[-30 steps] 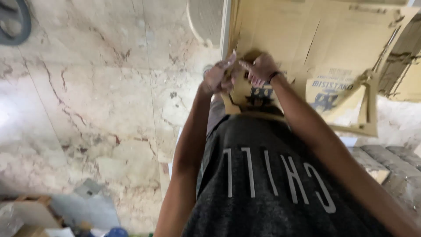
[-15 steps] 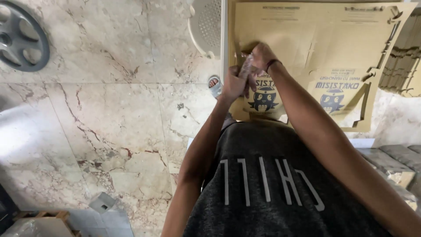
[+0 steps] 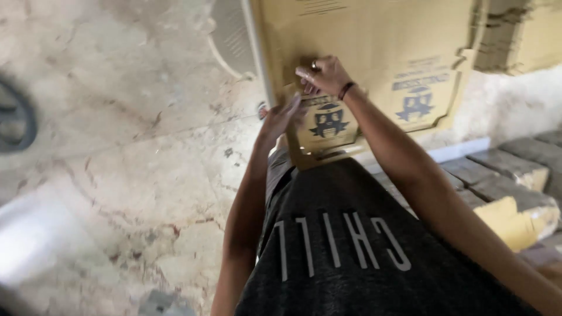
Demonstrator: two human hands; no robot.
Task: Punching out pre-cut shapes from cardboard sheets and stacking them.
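Marble floor [image 3: 117, 117] under you, with cardboard and blocks resting on it.

You stand over a pale, veined marble floor with reddish-brown streaks and scattered dirt specks. A large tan cardboard box [image 3: 374, 70] sits on it ahead of you, its printed flaps facing you. Just beside the box's left edge lies a light perforated panel [image 3: 231, 44], partly tucked under the cardboard. At the far left edge you see part of a dark round wheel-like object [image 3: 14, 120], blurred. To your right, grey stone blocks [image 3: 503, 169] lie side by side, and a yellowish block [image 3: 518, 219] rests among them. A blurred pale patch shows at lower left; you cannot tell what it is.
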